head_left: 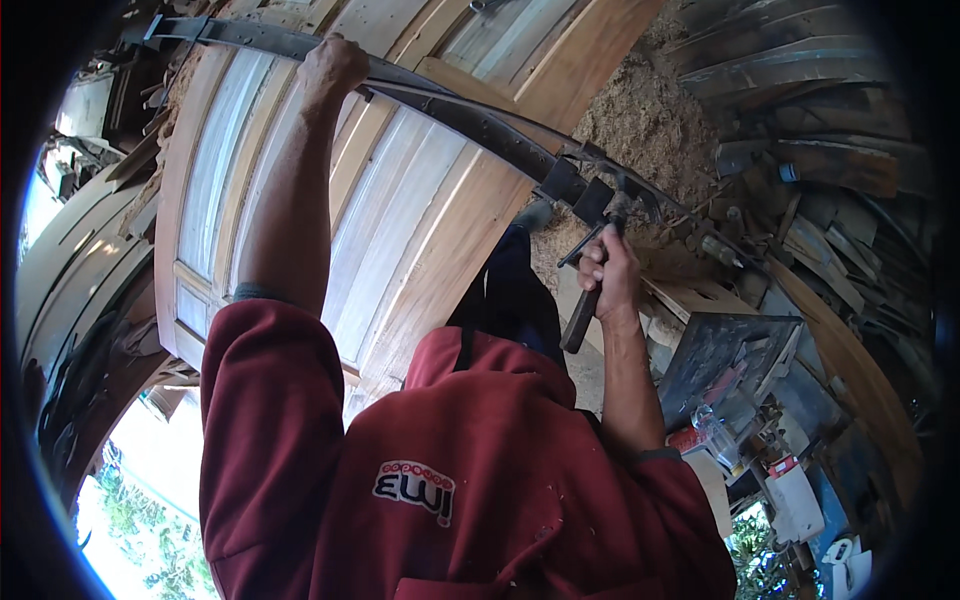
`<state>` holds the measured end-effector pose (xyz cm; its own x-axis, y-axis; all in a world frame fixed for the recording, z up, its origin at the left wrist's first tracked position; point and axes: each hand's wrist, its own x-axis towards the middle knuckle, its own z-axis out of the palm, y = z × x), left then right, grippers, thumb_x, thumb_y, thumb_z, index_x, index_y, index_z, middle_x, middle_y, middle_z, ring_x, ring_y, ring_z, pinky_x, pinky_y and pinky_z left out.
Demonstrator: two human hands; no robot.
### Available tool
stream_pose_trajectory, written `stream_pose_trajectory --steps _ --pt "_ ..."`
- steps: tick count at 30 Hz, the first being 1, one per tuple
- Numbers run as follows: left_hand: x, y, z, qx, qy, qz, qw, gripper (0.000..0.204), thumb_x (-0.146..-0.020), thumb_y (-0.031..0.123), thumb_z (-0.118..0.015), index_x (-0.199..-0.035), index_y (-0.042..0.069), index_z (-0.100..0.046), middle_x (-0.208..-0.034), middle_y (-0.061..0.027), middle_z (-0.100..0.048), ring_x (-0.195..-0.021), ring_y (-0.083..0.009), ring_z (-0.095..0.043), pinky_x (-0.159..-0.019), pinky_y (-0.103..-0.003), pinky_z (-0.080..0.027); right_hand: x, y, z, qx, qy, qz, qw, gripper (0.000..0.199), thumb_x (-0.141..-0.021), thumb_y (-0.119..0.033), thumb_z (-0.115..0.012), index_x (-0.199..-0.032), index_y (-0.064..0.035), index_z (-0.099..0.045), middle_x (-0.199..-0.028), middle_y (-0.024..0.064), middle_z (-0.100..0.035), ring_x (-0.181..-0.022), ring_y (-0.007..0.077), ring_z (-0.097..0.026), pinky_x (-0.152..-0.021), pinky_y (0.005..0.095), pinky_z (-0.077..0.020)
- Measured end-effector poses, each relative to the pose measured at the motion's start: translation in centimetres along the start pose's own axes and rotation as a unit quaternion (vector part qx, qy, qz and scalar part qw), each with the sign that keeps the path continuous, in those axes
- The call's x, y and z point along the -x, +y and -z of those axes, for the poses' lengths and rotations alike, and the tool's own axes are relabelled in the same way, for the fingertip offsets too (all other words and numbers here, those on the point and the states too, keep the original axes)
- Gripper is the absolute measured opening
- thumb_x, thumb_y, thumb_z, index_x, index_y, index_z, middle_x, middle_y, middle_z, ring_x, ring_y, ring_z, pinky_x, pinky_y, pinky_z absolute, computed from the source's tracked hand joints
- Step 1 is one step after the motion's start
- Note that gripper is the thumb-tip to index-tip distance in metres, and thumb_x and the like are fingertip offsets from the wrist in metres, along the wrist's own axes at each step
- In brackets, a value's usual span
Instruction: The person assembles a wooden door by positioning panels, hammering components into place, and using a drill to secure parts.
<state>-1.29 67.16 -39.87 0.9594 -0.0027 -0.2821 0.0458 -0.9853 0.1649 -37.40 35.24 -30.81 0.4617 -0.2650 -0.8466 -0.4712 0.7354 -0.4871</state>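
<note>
Both hands are busy: left hand [333,65] is gripping the long dark metal bar clamp [470,120] lying across the panelled wooden door [400,200], right hand [608,272] is clenching what's probably a wooden-handled hammer [583,310] at the clamp's end.

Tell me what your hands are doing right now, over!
Left hand gripping the long metal bar clamp across the wooden door. Right hand holding a hammer at the clamp's end. Sawdust pile beyond, nothing blocking.
</note>
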Motion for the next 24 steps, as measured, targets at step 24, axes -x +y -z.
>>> stream_pose_trajectory --steps 24 --pt "10.7 16.4 -1.9 0.021 -0.100 -0.448 0.888 0.065 -0.098 0.066 -0.036 -0.111 0.013 -0.071 -0.079 -0.0131 -0.072 -0.081 -0.0280 -0.072 -0.080 -0.046 -0.055 0.5 1.0 3.3 -0.078 0.070 0.077 0.991 0.026 -0.104 -0.037 -0.049 -0.094 -0.0137 -0.051 -0.069 -0.0021 -0.048 -0.048 0.0079 -0.042 -0.043 0.0271 -0.0371"
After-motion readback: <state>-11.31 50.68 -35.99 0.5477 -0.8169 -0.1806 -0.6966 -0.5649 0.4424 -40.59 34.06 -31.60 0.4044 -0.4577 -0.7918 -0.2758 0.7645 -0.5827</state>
